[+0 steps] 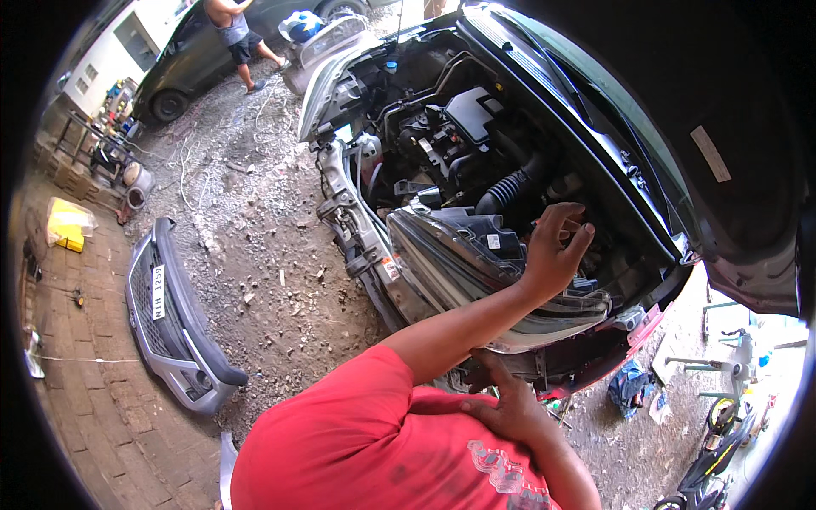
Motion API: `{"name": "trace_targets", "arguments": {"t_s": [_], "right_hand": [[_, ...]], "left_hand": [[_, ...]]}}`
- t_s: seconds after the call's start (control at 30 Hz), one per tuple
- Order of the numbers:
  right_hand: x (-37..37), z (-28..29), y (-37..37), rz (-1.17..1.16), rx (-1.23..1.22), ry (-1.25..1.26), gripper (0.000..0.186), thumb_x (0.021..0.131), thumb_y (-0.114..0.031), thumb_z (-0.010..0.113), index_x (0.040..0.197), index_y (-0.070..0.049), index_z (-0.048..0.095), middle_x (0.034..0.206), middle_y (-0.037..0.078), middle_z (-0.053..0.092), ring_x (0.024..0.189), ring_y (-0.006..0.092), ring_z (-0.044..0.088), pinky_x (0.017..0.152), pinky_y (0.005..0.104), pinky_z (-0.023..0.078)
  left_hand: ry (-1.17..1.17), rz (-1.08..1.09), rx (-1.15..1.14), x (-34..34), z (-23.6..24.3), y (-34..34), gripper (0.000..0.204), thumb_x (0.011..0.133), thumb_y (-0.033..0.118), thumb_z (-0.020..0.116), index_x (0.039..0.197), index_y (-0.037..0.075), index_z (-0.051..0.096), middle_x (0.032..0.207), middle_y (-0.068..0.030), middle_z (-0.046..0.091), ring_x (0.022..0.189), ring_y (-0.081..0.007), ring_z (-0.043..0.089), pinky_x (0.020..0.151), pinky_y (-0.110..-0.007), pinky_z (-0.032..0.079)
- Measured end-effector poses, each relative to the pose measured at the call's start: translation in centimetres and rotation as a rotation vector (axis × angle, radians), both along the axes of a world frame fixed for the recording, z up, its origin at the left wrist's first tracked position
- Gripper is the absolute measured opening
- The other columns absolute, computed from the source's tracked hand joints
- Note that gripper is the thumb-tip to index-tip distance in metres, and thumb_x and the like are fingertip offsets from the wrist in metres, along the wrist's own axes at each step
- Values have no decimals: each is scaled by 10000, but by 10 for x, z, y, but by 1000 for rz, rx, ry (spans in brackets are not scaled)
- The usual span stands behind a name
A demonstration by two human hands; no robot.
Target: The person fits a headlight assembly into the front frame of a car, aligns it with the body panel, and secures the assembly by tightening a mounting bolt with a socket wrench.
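Observation:
My left hand (554, 253) is raised over the headlight corner of a car's engine bay, its fingers half curled and apart, with nothing visible in them. Below it lies the headlight (442, 263), a long clear-lensed unit with a black housing (491, 236) behind. My right hand (514, 410) is lower, in front of my red shirt (340, 425), below the headlight's outer edge. Its fingers reach toward the body under the lamp, thumb spread, and hold nothing that I can see. Whether the fingertips touch the car is unclear.
The black hood (714, 127) is raised at the right. A detached grey bumper (183, 331) lies on the ground at left. The engine (467, 119) and a ribbed intake hose (506, 189) fill the bay. A person (234, 34) stands near a dark car (195, 59). A motorbike (714, 459) stands lower right.

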State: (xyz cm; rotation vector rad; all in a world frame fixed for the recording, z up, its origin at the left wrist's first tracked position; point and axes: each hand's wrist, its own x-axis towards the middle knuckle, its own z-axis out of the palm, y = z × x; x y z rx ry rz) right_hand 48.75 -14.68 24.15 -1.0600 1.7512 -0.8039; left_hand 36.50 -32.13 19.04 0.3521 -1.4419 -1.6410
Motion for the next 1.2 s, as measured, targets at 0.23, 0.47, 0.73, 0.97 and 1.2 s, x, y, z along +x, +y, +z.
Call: {"name": "trace_targets", "arguments": {"t_s": [0.23, 0.47, 0.73, 0.97, 1.2], "right_hand": [[-15, -3, 20, -356, -185, 23, 873, 933, -226, 821, 1631, -10, 342, 1163, 187, 743, 1080, 297, 739, 991, 419, 563], [-18, 9, 64, -24, -78, -52, 862, 913, -349, 773, 1620, -62, 372, 1178, 285, 739, 1088, 455, 721, 935, 537, 556], [-14, -4, 202, -272, -269, -43, 680, 923, -301, 773, 1511, -36, 555, 1235, 276, 725, 1198, 447, 681, 1028, 498, 544], [1, -52, 443, -745, -256, 86, 524, 966, -251, 739, 1461, -102, 648, 1348, 197, 693, 1243, 336, 670, 1057, 435, 540], [123, -147, 667, -1295, 411, 56, 462, 978, -331, 736, 1373, -92, 705, 1254, 194, 715, 1070, 334, 724, 1009, 445, 544]], "left_hand": [[3, -120, 193, -28, -18, 26, 342, 1010, 192, 767, 1306, 49, 671, 1203, -88, 672, 1007, -143, 667, 881, -295, 543], [-117, -232, -77, -37, -19, 45, 373, 1106, 221, 555, 1431, 44, 604, 1436, -152, 613, 1223, -303, 652, 1097, -449, 493], [-114, -482, 216, -62, 36, 236, 364, 1073, 288, 639, 1348, 49, 653, 1279, -63, 683, 1057, -169, 675, 902, -321, 527], [-17, -793, -251, -13, 14, 448, 279, 1038, 138, 669, 1288, 21, 628, 1066, -35, 649, 848, -83, 600, 767, -259, 491], [94, -1191, -900, 58, 2, 586, 512, 828, 102, 864, 1309, 48, 695, 1240, -168, 682, 945, -290, 726, 821, -387, 608]]}}
